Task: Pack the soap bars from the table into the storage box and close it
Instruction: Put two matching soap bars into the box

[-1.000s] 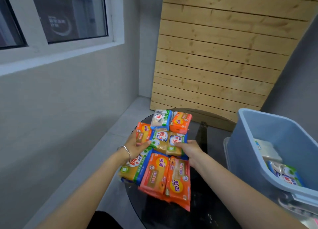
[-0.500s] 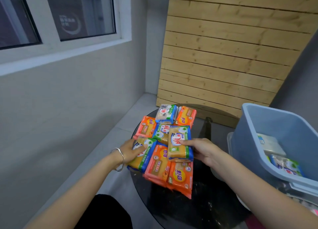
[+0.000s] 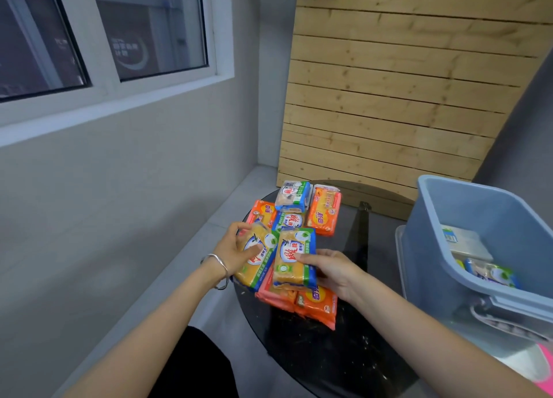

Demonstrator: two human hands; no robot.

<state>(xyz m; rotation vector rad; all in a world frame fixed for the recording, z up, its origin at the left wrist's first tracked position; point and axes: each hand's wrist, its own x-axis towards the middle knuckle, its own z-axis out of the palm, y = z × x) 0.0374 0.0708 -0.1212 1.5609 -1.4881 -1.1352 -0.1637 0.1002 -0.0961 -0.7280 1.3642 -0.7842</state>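
Several wrapped soap bars lie on a round black glass table [image 3: 344, 352]. My left hand [image 3: 233, 251] grips a yellow bar in a blue-green wrapper [image 3: 257, 263], lifted at the pile's left side. My right hand [image 3: 332, 270] holds a second yellow bar of the same kind [image 3: 294, 258] above two orange-wrapped bars [image 3: 317, 306]. Further back lie more bars, among them an orange one [image 3: 324, 210] and a blue-green one [image 3: 293, 195]. The pale blue storage box [image 3: 434, 248] stands open at the right with a few bars inside [image 3: 490, 273].
A grey wall with a window runs along the left. A wooden slat panel [image 3: 389, 98] leans behind the table. The box's lid [image 3: 508, 332] lies under or beside the box at lower right. A bracelet [image 3: 218, 270] is on my left wrist.
Both hands have each taken a yellow soap bar from the pile and raised it toward me. The right hand's bar has come off the middle of the stack.
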